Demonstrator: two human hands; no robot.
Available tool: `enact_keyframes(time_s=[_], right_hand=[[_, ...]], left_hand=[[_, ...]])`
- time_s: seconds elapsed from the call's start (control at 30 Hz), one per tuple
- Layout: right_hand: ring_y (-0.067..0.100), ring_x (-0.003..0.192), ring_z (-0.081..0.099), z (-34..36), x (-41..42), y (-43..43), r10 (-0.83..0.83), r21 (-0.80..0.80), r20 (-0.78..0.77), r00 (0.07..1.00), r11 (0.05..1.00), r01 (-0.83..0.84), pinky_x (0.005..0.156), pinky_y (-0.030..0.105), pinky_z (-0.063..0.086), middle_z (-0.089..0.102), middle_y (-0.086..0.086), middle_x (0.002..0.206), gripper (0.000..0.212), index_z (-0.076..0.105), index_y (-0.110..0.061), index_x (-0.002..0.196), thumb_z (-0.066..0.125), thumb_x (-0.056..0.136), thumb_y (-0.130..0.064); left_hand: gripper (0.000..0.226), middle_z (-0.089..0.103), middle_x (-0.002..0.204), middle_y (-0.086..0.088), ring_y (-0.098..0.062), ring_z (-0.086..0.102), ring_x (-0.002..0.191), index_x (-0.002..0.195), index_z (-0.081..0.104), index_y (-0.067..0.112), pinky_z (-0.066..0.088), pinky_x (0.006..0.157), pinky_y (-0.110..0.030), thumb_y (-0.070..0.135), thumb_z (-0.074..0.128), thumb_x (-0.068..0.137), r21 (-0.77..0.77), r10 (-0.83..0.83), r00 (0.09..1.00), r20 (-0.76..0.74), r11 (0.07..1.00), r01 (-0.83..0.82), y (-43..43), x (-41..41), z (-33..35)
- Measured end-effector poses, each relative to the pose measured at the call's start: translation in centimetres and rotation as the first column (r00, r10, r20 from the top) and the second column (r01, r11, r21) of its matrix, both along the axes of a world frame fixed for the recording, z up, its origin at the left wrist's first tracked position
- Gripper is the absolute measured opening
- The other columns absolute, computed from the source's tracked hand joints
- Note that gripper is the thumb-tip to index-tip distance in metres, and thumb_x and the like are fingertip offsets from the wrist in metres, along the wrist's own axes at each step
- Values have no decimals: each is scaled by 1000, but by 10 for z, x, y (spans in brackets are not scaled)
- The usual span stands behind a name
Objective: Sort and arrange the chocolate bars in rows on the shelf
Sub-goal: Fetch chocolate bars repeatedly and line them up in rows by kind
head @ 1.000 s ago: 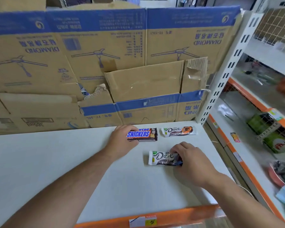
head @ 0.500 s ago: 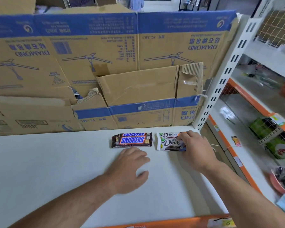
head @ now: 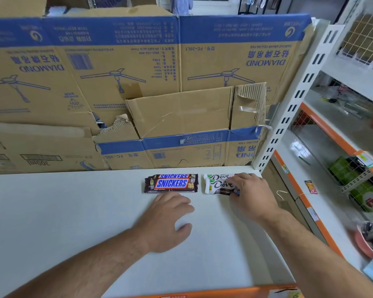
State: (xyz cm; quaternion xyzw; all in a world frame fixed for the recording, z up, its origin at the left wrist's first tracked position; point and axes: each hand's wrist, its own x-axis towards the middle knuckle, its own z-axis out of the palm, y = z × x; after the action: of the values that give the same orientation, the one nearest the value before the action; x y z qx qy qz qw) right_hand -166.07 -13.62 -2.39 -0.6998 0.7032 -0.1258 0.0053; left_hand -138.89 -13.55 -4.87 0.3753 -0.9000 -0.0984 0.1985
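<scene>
right hand [head: 253, 195]: fingers pinched front white-wrapped Dove bar [head: 218, 186]
left hand [head: 166, 220]: fingers loose, empty
tip: needed ends level with rear white Dove bar [head: 218, 176]

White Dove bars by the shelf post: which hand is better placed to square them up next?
Probably the right hand: its fingers and thumb grip the right end of the white Dove bars. The left hand lies open on the white shelf, in front of the brown Snickers bars.
</scene>
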Motion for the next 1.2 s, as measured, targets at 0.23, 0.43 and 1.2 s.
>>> enact_keyframes(time_s=[0.23, 0.43, 1.2], right_hand=[[22, 99, 57, 1, -4, -4, 22, -2, 67, 997, 1000, -22, 83, 28, 38, 66, -11, 109, 46, 68, -36, 112, 57, 70, -18], [20, 97, 55, 1, -8, -8, 42, -12, 63, 997, 999, -42, 87, 31, 37, 66, -12, 91, 43, 68, -36, 109, 59, 70, -21], [21, 112, 52, 13, 112, 79, 178, 68, 20, 984, 981, -179, 91, 38, 44, 59, -7, 120, 51, 59, -35, 116, 56, 70, -57]], left_hand=[[35, 57, 122, 15, -11, 45, 118, 113, 65, 31, 28, 104, -27, 42, 58, 80, 6, 18, 1000, 7, 1000, -18, 1, -1, 0], [35, 56, 122, 17, -9, 44, 119, 114, 64, 32, 27, 105, -24, 42, 58, 81, 20, 23, 1000, 16, 1000, -24, 1, -1, 0], [59, 49, 136, 10, -13, 38, 130, 130, 54, 31, 31, 109, -34, 58, 48, 78, 27, 207, 975, 78, 977, -210, 25, 69, 19]])
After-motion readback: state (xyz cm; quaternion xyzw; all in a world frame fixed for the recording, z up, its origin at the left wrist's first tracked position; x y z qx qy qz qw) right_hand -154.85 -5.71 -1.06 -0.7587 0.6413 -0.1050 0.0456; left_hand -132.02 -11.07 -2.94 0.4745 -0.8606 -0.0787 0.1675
